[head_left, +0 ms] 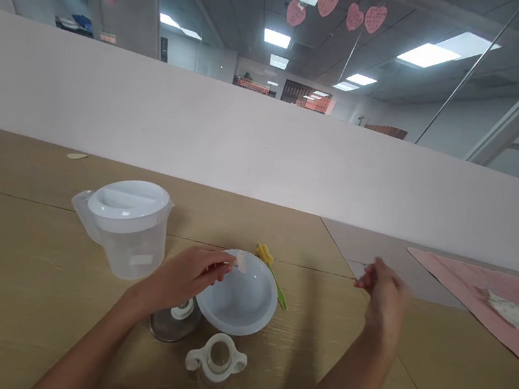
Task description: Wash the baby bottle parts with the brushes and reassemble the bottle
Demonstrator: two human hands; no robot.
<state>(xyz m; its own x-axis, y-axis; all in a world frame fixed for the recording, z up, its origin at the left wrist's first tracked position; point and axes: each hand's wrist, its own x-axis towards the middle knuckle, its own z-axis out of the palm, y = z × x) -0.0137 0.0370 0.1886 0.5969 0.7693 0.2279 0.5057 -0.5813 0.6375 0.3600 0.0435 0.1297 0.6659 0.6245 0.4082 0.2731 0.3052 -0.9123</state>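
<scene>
My left hand (190,273) is closed in a pinch on a small pale clear piece (241,261), held over the near-left rim of a white bowl (244,302). My right hand (383,292) hovers to the right of the bowl, above the wooden table (24,290). Its fingers are loosely curled and slightly blurred, with nothing in them. A yellow brush with a green handle (272,273) lies behind the bowl. A clear bottle with a white two-handled collar (217,359) stands in front of the bowl. A clear dome cap (174,321) lies under my left wrist.
A clear plastic pitcher with a white lid (127,227) stands left of the bowl. A pink cloth (481,296) with a crumpled white item (517,314) lies at the right. A white partition wall (265,150) runs behind the table.
</scene>
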